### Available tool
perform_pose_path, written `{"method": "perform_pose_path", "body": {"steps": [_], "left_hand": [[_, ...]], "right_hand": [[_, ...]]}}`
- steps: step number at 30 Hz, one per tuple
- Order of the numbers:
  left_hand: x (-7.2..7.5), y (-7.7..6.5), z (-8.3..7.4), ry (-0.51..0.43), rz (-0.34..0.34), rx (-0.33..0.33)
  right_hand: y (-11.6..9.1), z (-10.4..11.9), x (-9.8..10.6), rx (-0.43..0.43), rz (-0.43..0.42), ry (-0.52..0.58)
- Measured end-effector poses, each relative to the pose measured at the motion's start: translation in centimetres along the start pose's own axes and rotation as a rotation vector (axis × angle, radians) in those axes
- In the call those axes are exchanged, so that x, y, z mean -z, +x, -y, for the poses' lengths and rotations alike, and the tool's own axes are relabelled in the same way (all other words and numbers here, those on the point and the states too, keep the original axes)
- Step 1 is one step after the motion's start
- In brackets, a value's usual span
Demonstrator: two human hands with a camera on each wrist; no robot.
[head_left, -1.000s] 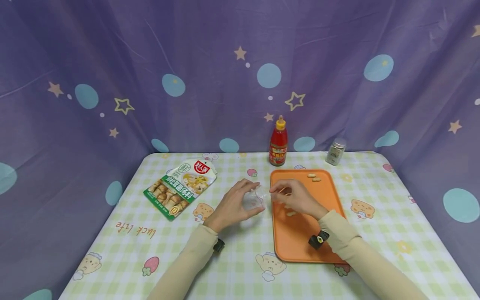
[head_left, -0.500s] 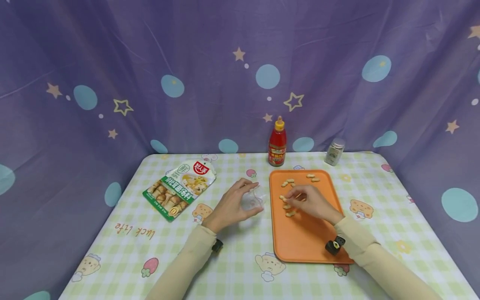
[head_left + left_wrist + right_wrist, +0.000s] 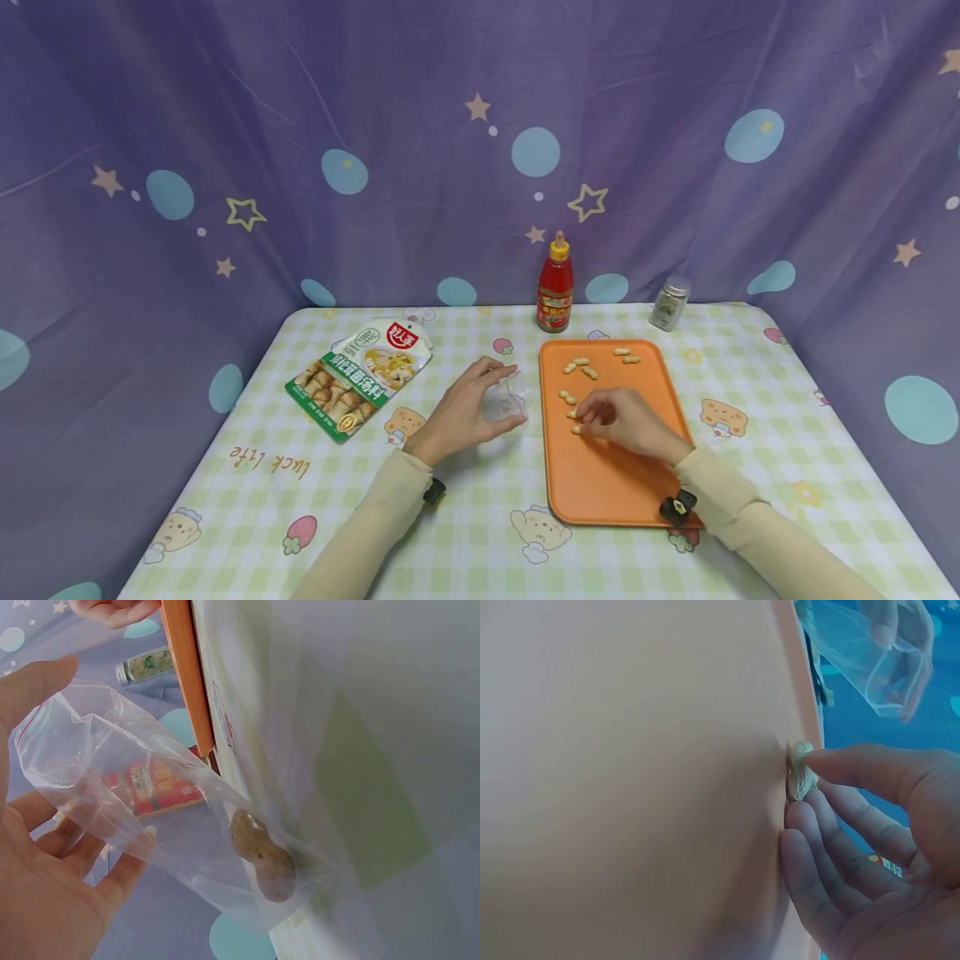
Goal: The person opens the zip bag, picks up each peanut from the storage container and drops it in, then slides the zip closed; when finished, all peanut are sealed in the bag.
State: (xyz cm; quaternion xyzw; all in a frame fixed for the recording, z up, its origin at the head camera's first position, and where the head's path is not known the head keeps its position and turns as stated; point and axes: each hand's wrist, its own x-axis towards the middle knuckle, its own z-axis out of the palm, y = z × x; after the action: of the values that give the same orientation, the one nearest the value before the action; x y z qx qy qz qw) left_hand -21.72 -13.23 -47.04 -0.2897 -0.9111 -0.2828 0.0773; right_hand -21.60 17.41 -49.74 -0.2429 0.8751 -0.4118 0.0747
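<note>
Right hand: loose pinch on peanut

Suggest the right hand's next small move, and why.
Probably lift the peanut off the tray toward the bag: the right hand has its thumb and fingertips at that peanut, the left hand holds the bag beside the tray with its mouth open, and another peanut lies inside it.
</note>
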Motion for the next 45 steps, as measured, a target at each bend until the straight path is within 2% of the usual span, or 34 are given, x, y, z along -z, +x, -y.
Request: {"method": "perform_pose_path", "body": {"steps": [11,19,26,36,45], "left_hand": [[0.0,-0.1,0.2,-0.015,0.005,0.004],[0.0,-0.2,0.1,-0.009,0.0,0.007],[-0.1,-0.3,0.0,-0.009,-0.004,-0.006],[-0.3,-0.3,-0.1,-0.032,-0.008,-0.017],[-0.4,-0.1,-0.2,-0.036,-0.001,-0.023]], "right_hand": [[-0.1,0.8,-0.6,-0.004,0.04,-0.008],[0.3,1.2,-0.3,0.027,0.01,-0.039],[1.6,2.5,-0.2,0.052,-0.04,-0.052],[3.7,5.8,-0.7,0.083,-0.096,0.034],[4.7,7.0,-1.4,0.085,-0.083,0.074]]}}
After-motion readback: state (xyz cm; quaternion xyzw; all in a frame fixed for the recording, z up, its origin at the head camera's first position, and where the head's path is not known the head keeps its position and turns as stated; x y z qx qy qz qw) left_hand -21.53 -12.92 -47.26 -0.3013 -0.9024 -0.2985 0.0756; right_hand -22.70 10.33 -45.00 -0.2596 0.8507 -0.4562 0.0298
